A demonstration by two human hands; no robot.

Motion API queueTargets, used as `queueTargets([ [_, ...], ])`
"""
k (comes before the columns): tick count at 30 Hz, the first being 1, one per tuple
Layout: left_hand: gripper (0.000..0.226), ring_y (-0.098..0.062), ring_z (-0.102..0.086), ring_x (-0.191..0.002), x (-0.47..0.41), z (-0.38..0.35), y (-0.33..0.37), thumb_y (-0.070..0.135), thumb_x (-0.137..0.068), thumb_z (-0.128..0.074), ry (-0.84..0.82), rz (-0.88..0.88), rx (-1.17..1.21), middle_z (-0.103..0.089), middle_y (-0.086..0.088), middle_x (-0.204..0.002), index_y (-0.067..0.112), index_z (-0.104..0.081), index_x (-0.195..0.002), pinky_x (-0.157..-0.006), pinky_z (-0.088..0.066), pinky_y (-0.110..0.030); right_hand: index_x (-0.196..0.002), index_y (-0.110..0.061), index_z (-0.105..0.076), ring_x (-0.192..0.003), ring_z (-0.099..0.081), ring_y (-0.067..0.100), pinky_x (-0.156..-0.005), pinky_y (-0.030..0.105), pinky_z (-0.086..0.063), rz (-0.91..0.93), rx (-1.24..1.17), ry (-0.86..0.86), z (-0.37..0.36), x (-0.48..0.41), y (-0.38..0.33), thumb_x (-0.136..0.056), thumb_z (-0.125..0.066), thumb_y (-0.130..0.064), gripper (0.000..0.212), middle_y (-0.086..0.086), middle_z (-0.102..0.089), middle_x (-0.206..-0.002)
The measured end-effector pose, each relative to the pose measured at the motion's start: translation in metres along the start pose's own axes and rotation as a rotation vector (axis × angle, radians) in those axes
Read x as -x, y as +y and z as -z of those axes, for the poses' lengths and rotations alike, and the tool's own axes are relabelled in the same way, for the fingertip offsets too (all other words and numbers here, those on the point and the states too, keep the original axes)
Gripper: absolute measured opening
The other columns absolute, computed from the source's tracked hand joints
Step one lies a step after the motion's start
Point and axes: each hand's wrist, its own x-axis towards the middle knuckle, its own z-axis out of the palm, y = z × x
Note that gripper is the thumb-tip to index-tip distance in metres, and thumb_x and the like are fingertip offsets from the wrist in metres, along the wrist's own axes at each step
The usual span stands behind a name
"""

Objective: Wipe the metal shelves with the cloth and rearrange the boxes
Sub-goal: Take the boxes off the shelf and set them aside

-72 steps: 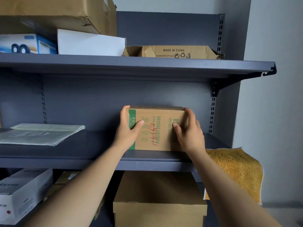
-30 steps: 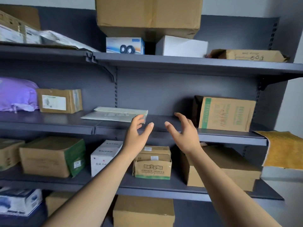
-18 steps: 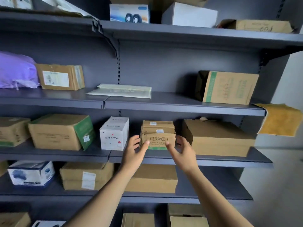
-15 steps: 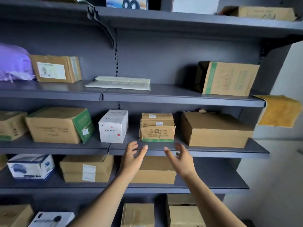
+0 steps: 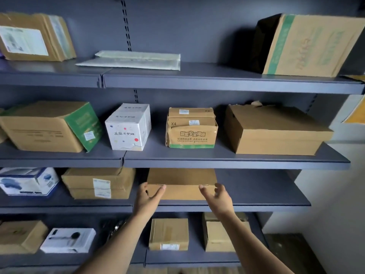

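Left hand (image 5: pixel 150 196) and right hand (image 5: pixel 217 196) are both reaching out, fingers spread wide, gripping nothing, just in front of the flat box (image 5: pixel 181 182). Metal shelf (image 5: pixel 256 202) is carrying that box, and the yellow cloth (image 5: pixel 355 115) is hanging up and right of it.

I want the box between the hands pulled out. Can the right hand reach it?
Probably yes: the right hand is open at the box's front right corner, nothing between them.
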Motion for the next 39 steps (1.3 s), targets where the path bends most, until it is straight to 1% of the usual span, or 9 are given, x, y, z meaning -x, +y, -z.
queueTargets([
  [10, 0.11, -0.029, -0.032, -0.147, -0.096, -0.04, -0.033, 0.051, -0.076, -0.083, 0.042, 0.03, -0.006, -0.023, -0.005, -0.165, 0.022, -0.017, -0.159, -0.113, -0.034, -0.044, -0.153, -0.014, -0.031, -0.134, -0.045, 0.031, -0.107, 0.044, -0.042, 0.021, 0.028, 0.044, -0.028, -0.098, 0.049, -0.085, -0.071, -0.06, 0.092, 0.013, -0.04, -0.151],
  [15, 0.114, -0.031, -0.04, -0.142, -0.121, -0.05, -0.047, 0.045, -0.072, -0.088, 0.059, 0.052, -0.074, -0.034, -0.007, -0.16, 0.021, -0.019, -0.159, -0.109, -0.04, -0.044, -0.156, -0.016, -0.026, -0.136, -0.044, 0.032, -0.109, 0.046, -0.042, -0.008, 0.008, 0.012, -0.038, -0.132, 0.065, -0.081, -0.078, -0.055, 0.099, 0.011, -0.039, -0.152],
  [19, 0.108, -0.03, -0.045, -0.137, -0.132, -0.055, -0.057, 0.038, -0.075, -0.088, 0.058, 0.056, -0.079, -0.043, -0.005, -0.154, 0.022, -0.023, -0.159, -0.107, -0.039, -0.042, -0.151, -0.021, -0.033, -0.13, -0.048, 0.027, -0.105, 0.04, -0.045, 0.022, -0.044, -0.021, -0.049, -0.148, 0.072, -0.075, -0.086, -0.049, 0.097, 0.006, -0.045, -0.144],
  [21, 0.107, -0.029, -0.042, -0.139, -0.134, -0.057, -0.06, 0.037, -0.075, -0.088, 0.044, 0.053, -0.088, -0.041, -0.003, -0.156, 0.025, -0.023, -0.159, -0.109, -0.038, -0.042, -0.149, -0.023, -0.034, -0.13, -0.049, 0.026, -0.106, 0.043, -0.047, 0.049, -0.063, -0.02, -0.052, -0.154, 0.076, -0.07, -0.089, -0.051, 0.1, 0.001, -0.049, -0.142],
  [25, 0.109, -0.027, -0.039, -0.142, -0.14, -0.06, -0.067, 0.037, -0.072, -0.09, 0.042, 0.054, -0.044, -0.037, 0.0, -0.158, 0.029, -0.024, -0.158, -0.112, -0.035, -0.042, -0.147, -0.029, -0.036, -0.129, -0.052, 0.023, -0.103, 0.047, -0.05, 0.082, -0.103, -0.019, -0.054, -0.16, 0.088, -0.053, -0.088, -0.064, 0.112, -0.005, -0.052, -0.141],
  [29, 0.111, -0.023, -0.048, -0.134, -0.136, -0.06, -0.071, 0.044, -0.065, -0.093, 0.055, 0.06, -0.018, -0.048, 0.003, -0.151, 0.033, -0.03, -0.154, -0.104, -0.04, -0.036, -0.145, -0.027, -0.039, -0.126, -0.053, 0.022, -0.102, 0.044, -0.049, 0.089, -0.12, 0.001, -0.049, -0.153, 0.088, -0.061, -0.094, -0.045, 0.102, -0.005, -0.055, -0.138],
  [32, 0.105, -0.023, -0.049, -0.133, -0.122, -0.057, -0.064, 0.039, -0.068, -0.092, 0.085, 0.046, -0.024, -0.05, 0.002, -0.147, 0.028, -0.034, -0.154, -0.102, -0.039, -0.033, -0.146, -0.023, -0.039, -0.123, -0.054, 0.02, -0.102, 0.04, -0.049, 0.068, -0.132, 0.013, -0.04, -0.141, 0.085, -0.063, -0.095, -0.042, 0.102, -0.008, -0.054, -0.132],
  [35, 0.102, -0.014, -0.048, -0.122, -0.102, -0.047, -0.054, 0.035, -0.069, -0.093, 0.069, 0.036, 0.031, -0.051, 0.004, -0.139, 0.024, -0.036, -0.153, -0.099, -0.038, -0.028, -0.147, -0.021, -0.041, -0.122, -0.057, 0.019, -0.1, 0.036, -0.05, 0.052, -0.154, 0.041, -0.029, -0.12, 0.081, -0.062, -0.096, -0.043, 0.103, -0.008, -0.057, -0.134],
  [39, 0.108, -0.014, -0.049, -0.124, -0.07, -0.026, -0.053, 0.045, -0.06, -0.095, 0.059, 0.056, 0.082, -0.049, 0.008, -0.134, 0.027, -0.038, -0.15, -0.106, -0.041, -0.031, -0.144, -0.02, -0.045, -0.123, -0.058, 0.021, -0.101, 0.04, -0.05, 0.025, -0.188, 0.072, -0.016, -0.077, 0.074, -0.059, -0.097, -0.045, 0.103, -0.003, -0.059, -0.136],
])
